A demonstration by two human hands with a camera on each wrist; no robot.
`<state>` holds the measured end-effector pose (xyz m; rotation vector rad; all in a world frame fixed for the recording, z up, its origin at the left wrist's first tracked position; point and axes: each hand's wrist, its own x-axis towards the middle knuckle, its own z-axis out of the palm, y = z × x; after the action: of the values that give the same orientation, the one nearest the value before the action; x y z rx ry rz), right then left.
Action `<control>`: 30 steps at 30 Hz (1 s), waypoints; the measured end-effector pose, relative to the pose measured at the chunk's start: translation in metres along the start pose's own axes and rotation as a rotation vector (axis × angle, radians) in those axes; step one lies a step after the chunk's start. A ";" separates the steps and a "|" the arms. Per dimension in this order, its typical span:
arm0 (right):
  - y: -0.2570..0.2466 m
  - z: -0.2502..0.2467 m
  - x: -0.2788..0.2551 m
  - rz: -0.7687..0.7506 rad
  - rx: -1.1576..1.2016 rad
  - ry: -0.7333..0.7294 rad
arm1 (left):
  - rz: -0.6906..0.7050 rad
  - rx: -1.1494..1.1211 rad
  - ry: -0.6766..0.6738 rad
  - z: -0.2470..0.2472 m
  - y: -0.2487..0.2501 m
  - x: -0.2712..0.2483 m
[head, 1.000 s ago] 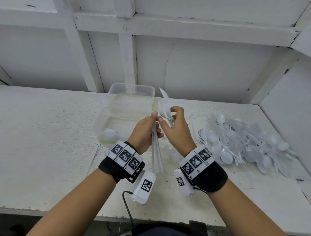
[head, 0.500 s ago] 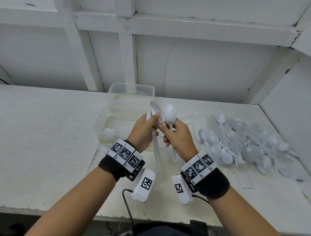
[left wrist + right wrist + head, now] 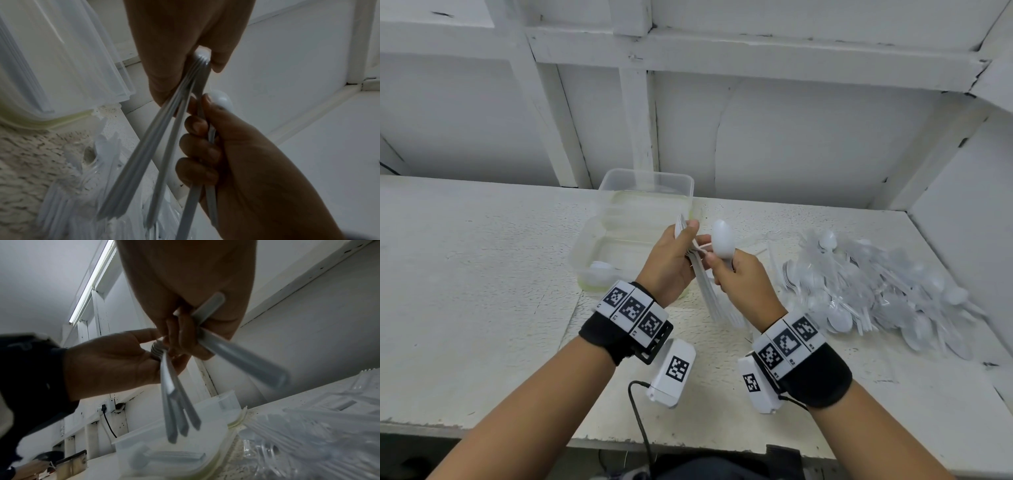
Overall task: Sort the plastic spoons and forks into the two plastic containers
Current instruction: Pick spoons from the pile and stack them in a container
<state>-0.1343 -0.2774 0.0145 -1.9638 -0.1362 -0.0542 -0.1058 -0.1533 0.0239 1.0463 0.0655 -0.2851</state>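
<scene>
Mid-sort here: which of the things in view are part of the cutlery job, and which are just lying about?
Job:
- left hand gripping a bundle of cutlery
- right hand holding a spoon
- near container, a few pieces inside
- far container
- unsorted heap on the table

Lying about:
- wall socket with black cable
- ceiling light tube

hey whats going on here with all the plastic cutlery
A person is sorting white plastic cutlery at a table. The left hand grips a bundle of stacked utensils, while the right hand holds a spoon upright by its handle. Two clear containers sit just behind the hands; the nearer one already holds a few pieces. A large unsorted pile lies to the right.
</scene>
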 end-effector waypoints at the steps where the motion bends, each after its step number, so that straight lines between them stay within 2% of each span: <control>1: -0.001 0.000 -0.001 -0.001 -0.016 0.000 | 0.004 -0.009 -0.007 0.000 0.000 -0.001; 8: -0.001 -0.007 0.002 0.011 -0.038 0.126 | 0.047 -0.020 0.089 -0.005 0.001 0.001; 11: 0.000 -0.007 0.002 -0.005 -0.018 0.094 | 0.050 0.036 0.087 -0.005 0.001 0.000; 16: 0.005 0.004 0.009 -0.208 -0.189 0.040 | 0.028 0.014 -0.008 -0.003 -0.003 0.001; 22: 0.016 0.011 0.015 -0.370 -0.272 0.155 | 0.005 0.034 -0.108 -0.001 0.000 -0.002; 26: 0.020 0.008 0.018 -0.405 -0.377 0.242 | -0.044 0.067 -0.058 -0.006 0.000 -0.001; 28: 0.019 0.006 0.018 -0.409 -0.383 0.234 | -0.050 0.027 -0.015 -0.009 0.004 0.002; 30: 0.014 0.004 0.015 -0.352 -0.302 0.118 | -0.042 -0.030 0.015 -0.011 0.007 0.006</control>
<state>-0.1174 -0.2784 0.0014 -2.2096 -0.4150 -0.4425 -0.0969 -0.1417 0.0234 1.0182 0.1053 -0.3132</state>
